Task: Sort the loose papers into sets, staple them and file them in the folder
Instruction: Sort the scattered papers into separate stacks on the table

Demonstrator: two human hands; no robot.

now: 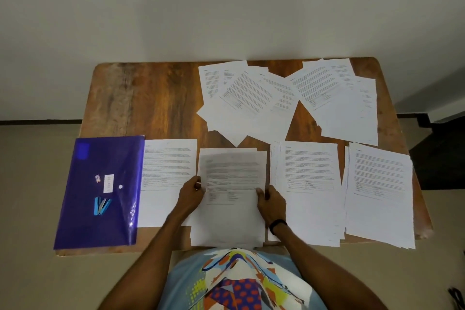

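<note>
The blue folder [83, 219] lies at the near left of the wooden table [151, 98], long side pointing far to near. A blue stapler [102, 206] lies on top of it. Next comes a paper pile [167, 173]. In the middle, the left hand [191, 195] and right hand [270, 202] pinch the side edges of a paper stack [232, 216], long side pointing away. Its print is blurry. Further right lie a third pile [308, 209] and a fourth pile [380, 214]. Loose papers [251, 98] spread out behind them.

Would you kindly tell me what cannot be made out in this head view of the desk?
- Print on the loose papers: too small to read in the head view.
- The stack, gripped by the left hand and right hand: blurred, so the sheet count is unclear.
- Sheets beneath its top page: hidden by that page.
- The stapler: on or inside the folder, cannot tell.
</note>
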